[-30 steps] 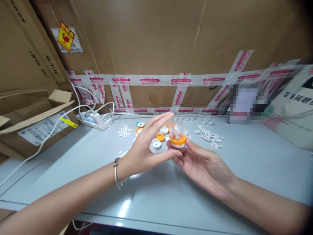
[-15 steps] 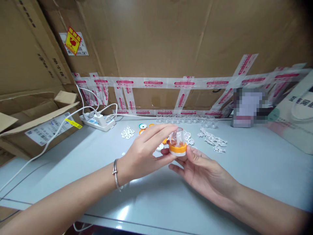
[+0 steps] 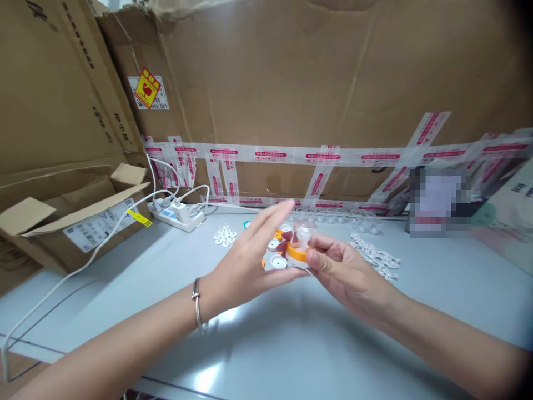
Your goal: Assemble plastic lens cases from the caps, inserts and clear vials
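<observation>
Over tbl (image 3: pixel 266 353), orange-banded cup (image 3: pixel 298 254), in R grip (image 3: pixel 353 278)

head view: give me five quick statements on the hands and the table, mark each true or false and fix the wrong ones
1. The right hand holds an orange-ringed piece. True.
2. The left hand is clenched in a fist. False: the left hand is open.
3. Clear cups stand along the back of the table. True.
4. The power strip lies right of the right hand. False: the power strip lies left of the left hand.
5. The bracelet is on the left wrist. True.
</observation>
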The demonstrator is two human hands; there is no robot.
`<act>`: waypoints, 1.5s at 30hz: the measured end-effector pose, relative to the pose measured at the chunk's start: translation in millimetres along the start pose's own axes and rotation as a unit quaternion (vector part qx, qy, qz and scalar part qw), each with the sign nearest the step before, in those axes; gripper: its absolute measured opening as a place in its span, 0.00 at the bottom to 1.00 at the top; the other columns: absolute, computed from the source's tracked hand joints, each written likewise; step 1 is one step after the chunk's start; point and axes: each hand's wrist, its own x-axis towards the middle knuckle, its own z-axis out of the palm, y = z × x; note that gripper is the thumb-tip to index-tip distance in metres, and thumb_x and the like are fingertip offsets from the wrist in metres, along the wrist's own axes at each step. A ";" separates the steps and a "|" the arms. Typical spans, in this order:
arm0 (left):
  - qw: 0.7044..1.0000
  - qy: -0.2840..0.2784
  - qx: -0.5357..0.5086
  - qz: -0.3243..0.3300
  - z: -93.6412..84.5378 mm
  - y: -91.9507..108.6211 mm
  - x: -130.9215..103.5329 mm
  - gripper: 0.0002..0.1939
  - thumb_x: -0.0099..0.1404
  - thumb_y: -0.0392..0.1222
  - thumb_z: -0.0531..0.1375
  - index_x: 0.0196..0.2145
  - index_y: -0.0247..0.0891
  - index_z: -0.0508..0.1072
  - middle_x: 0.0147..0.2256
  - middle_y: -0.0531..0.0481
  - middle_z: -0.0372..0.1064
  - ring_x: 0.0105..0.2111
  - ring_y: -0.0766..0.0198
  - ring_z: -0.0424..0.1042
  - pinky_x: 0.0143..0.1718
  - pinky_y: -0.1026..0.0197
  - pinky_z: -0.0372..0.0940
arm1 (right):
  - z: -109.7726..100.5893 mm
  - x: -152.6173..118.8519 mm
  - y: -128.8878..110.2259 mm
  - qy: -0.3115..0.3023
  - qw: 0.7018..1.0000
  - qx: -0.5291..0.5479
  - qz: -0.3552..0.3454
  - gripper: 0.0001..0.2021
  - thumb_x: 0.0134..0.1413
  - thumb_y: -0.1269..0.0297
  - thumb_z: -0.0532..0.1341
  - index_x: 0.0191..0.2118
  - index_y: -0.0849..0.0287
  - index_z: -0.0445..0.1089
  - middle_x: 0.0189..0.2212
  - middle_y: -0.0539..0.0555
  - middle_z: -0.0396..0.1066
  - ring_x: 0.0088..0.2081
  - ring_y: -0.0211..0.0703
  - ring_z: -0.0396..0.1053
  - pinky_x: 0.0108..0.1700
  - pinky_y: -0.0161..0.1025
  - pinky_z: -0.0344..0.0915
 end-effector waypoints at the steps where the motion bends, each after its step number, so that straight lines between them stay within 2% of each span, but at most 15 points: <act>1: 0.997 0.022 -0.047 -0.058 3.2 -0.2 -1.4 0.32 0.52 0.41 0.66 0.53 0.42 0.58 0.52 0.42 0.60 0.53 0.56 0.61 0.53 0.53 0.61 | 1.2 1.0 0.1 0.019 1.000 0.003 -0.007 0.10 0.52 0.59 0.60 0.41 0.53 0.72 0.40 0.53 0.73 0.43 0.41 0.68 0.50 0.41 0.60; 2: 0.986 0.042 -0.105 -0.122 7.1 -0.1 -2.8 0.31 0.51 0.42 0.66 0.51 0.41 0.59 0.51 0.43 0.61 0.51 0.56 0.62 0.50 0.53 0.63 | 2.3 1.5 0.6 0.040 0.999 0.007 -0.018 0.10 0.52 0.59 0.60 0.40 0.54 0.71 0.40 0.53 0.73 0.43 0.41 0.68 0.49 0.41 0.60; 4: 0.941 0.065 -0.233 -0.236 15.8 1.1 -5.1 0.24 0.53 0.44 0.65 0.45 0.39 0.62 0.46 0.44 0.64 0.44 0.59 0.67 0.42 0.57 0.66 | 3.8 1.5 2.0 0.079 0.996 0.009 -0.039 0.09 0.51 0.59 0.61 0.38 0.54 0.71 0.40 0.52 0.73 0.42 0.40 0.68 0.47 0.39 0.61; 6: 0.891 0.053 -0.338 -0.297 23.5 3.2 -6.4 0.17 0.57 0.45 0.61 0.43 0.37 0.64 0.42 0.45 0.67 0.39 0.63 0.69 0.38 0.60 0.66 | 4.7 0.8 3.6 0.108 0.992 0.004 -0.058 0.08 0.50 0.60 0.63 0.37 0.53 0.70 0.40 0.51 0.72 0.41 0.39 0.67 0.45 0.37 0.62; 8: 0.861 0.036 -0.396 -0.316 28.4 5.6 -7.2 0.15 0.60 0.46 0.59 0.42 0.36 0.66 0.40 0.45 0.68 0.37 0.65 0.68 0.36 0.62 0.65 | 5.4 -0.3 4.9 0.120 0.990 -0.001 -0.067 0.08 0.49 0.61 0.63 0.37 0.52 0.69 0.41 0.49 0.72 0.42 0.38 0.67 0.44 0.36 0.62; 12: 0.833 0.023 -0.451 -0.319 30.7 10.5 -9.7 0.12 0.62 0.48 0.56 0.39 0.39 0.71 0.42 0.47 0.67 0.38 0.66 0.66 0.35 0.64 0.63 | 5.8 -2.1 7.1 0.126 0.990 -0.015 -0.058 0.09 0.47 0.62 0.64 0.37 0.51 0.69 0.40 0.49 0.72 0.43 0.40 0.67 0.46 0.38 0.62; 16: 0.797 0.020 -0.492 -0.349 31.9 13.8 -13.5 0.10 0.62 0.47 0.56 0.39 0.42 0.71 0.43 0.48 0.67 0.41 0.65 0.66 0.36 0.64 0.64 | 4.8 -2.4 9.2 0.127 0.990 -0.025 -0.048 0.11 0.46 0.61 0.65 0.38 0.52 0.69 0.38 0.50 0.72 0.41 0.40 0.68 0.45 0.39 0.64; 18: 0.798 0.033 -0.492 -0.347 33.2 14.3 -14.7 0.10 0.62 0.46 0.57 0.39 0.41 0.71 0.42 0.48 0.67 0.40 0.66 0.66 0.36 0.64 0.64 | 4.7 -2.2 9.5 0.126 0.990 -0.033 -0.048 0.09 0.45 0.61 0.65 0.36 0.52 0.70 0.35 0.49 0.72 0.38 0.39 0.68 0.42 0.38 0.65; 21: 0.815 0.044 -0.477 -0.326 35.4 13.5 -16.6 0.11 0.63 0.47 0.56 0.39 0.40 0.70 0.40 0.49 0.66 0.36 0.68 0.65 0.35 0.64 0.63 | 5.4 -2.2 9.2 0.121 0.990 -0.059 -0.046 0.05 0.45 0.61 0.65 0.30 0.53 0.72 0.32 0.49 0.71 0.35 0.39 0.67 0.38 0.36 0.67; 26: 0.863 0.030 -0.402 -0.304 44.0 10.5 -26.8 0.15 0.66 0.52 0.49 0.38 0.41 0.67 0.36 0.49 0.63 0.34 0.66 0.62 0.38 0.59 0.63 | 7.5 -3.6 11.6 0.106 0.988 -0.104 -0.050 0.05 0.49 0.60 0.63 0.28 0.54 0.72 0.27 0.48 0.68 0.31 0.38 0.65 0.34 0.35 0.66; 29: 0.889 0.042 -0.348 -0.294 51.8 8.6 -33.5 0.17 0.68 0.53 0.43 0.40 0.41 0.66 0.38 0.47 0.64 0.36 0.63 0.63 0.40 0.57 0.64 | 8.6 -5.4 15.6 0.111 0.983 -0.135 -0.058 0.06 0.49 0.60 0.62 0.26 0.56 0.71 0.24 0.49 0.67 0.31 0.38 0.65 0.35 0.36 0.65; 31: 0.895 0.050 -0.331 -0.295 56.5 8.4 -35.5 0.19 0.68 0.53 0.40 0.42 0.41 0.65 0.39 0.45 0.64 0.38 0.62 0.64 0.39 0.57 0.64 | 9.3 -6.8 18.4 0.119 0.980 -0.149 -0.059 0.08 0.50 0.59 0.62 0.26 0.56 0.71 0.25 0.49 0.68 0.31 0.39 0.65 0.37 0.38 0.64; 33: 0.886 0.050 -0.346 -0.305 59.8 9.9 -35.2 0.21 0.68 0.53 0.38 0.42 0.41 0.63 0.40 0.44 0.64 0.39 0.61 0.64 0.41 0.57 0.64 | 9.9 -7.7 20.9 0.125 0.978 -0.155 -0.056 0.08 0.50 0.58 0.61 0.26 0.57 0.71 0.26 0.50 0.68 0.31 0.39 0.65 0.37 0.39 0.64; 38: 0.815 0.057 -0.456 -0.353 61.9 19.0 -28.6 0.20 0.67 0.54 0.39 0.43 0.39 0.60 0.42 0.44 0.62 0.38 0.62 0.64 0.42 0.57 0.63 | 11.7 -7.4 23.9 0.131 0.980 -0.141 -0.044 0.09 0.50 0.57 0.61 0.27 0.57 0.71 0.23 0.50 0.67 0.27 0.37 0.64 0.30 0.36 0.64; 45: 0.777 0.052 -0.508 -0.368 60.0 26.0 -25.2 0.22 0.65 0.57 0.41 0.44 0.39 0.60 0.44 0.42 0.62 0.40 0.60 0.64 0.43 0.56 0.63 | 12.9 -8.1 27.6 0.148 0.976 -0.152 -0.041 0.09 0.49 0.58 0.62 0.26 0.57 0.71 0.23 0.50 0.65 0.27 0.37 0.63 0.27 0.34 0.63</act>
